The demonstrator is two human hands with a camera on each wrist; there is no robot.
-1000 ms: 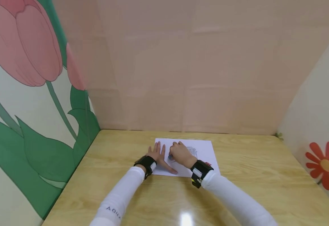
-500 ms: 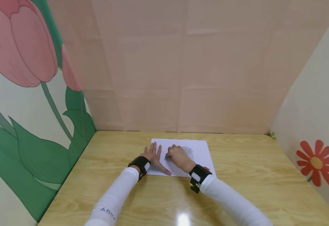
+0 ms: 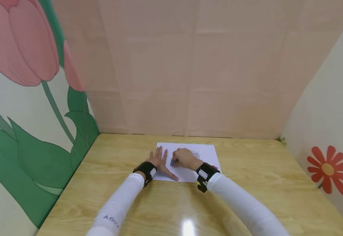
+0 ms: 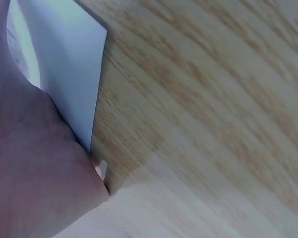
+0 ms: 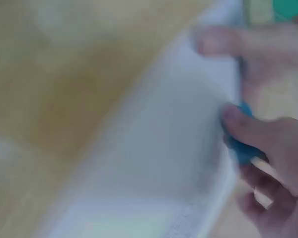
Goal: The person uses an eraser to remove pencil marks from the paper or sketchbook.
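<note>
A white sheet of paper (image 3: pixel 206 152) with a faint grey drawing lies on the wooden table (image 3: pixel 248 183). My left hand (image 3: pixel 159 160) lies flat on the sheet's left part, fingers spread and straight. In the left wrist view the palm (image 4: pixel 25 168) presses the sheet's edge (image 4: pixel 72 74). My right hand (image 3: pixel 183 159) curls its fingers round a small blue crayon-like object (image 3: pixel 172 163) and holds it against the paper. The blurred right wrist view shows that blue object (image 5: pixel 241 144) pinched between fingertips over the paper (image 5: pixel 154 163).
A pink back wall (image 3: pixel 189 65) closes the table's far edge. A tulip-painted panel (image 3: pixel 27 98) stands on the left and a panel with a red flower (image 3: pixel 327 170) on the right. A small red thing (image 3: pixel 215 167) peeks out by my right wrist.
My right hand with the blue object has shifted a little to the left across the paper. The left hand stays flat on the sheet. The head view tilted slightly.
</note>
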